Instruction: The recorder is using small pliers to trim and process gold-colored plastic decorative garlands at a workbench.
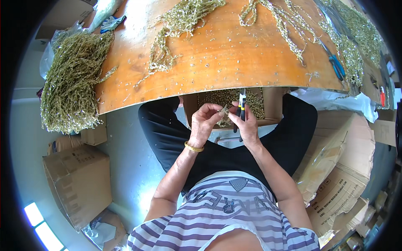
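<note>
My left hand (204,122) is closed in a pinch on a small tangle of gold beaded strand (226,111). My right hand (248,126) has thumb and fingertips at the same tangle, its fingers also wrapped round a pair of pliers (242,103) with black and yellow handles. The pliers' jaws point away from me, toward the table edge. Below both hands, between my knees, a cardboard box (274,104) holds many small gold beads (254,100). How the fingertips grip the tangle is too small to make out.
The wooden table (234,54) carries loose beads, gold strand bundles (186,19) and blue-handled pliers (336,67). A thick bundle (75,83) hangs over its left edge. Blue-and-white gloves (112,24) lie behind it. Cardboard boxes (79,184) stand left, and opened cardboard (339,184) leans right.
</note>
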{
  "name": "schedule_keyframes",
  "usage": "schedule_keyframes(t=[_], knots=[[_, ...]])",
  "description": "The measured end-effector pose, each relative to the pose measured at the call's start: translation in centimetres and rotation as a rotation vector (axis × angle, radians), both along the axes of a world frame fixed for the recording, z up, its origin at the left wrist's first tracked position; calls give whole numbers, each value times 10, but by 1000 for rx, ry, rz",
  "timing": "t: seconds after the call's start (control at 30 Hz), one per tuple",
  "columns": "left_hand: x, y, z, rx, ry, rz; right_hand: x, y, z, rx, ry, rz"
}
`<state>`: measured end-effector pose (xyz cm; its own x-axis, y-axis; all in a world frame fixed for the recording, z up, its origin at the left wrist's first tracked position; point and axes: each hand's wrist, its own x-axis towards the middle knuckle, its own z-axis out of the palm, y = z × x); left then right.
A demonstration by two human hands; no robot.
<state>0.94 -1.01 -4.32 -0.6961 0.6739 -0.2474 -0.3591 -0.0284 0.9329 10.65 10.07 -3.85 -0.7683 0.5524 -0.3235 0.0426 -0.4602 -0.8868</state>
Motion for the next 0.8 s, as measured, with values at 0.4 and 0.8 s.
schedule_keyframes(t=[0.4, 0.8], knots=[[12, 5, 21, -220, 893, 42, 0, -13, 3, 243, 70, -96], [-1, 4, 36, -16, 586, -234, 7, 16, 18, 414, 85, 88]])
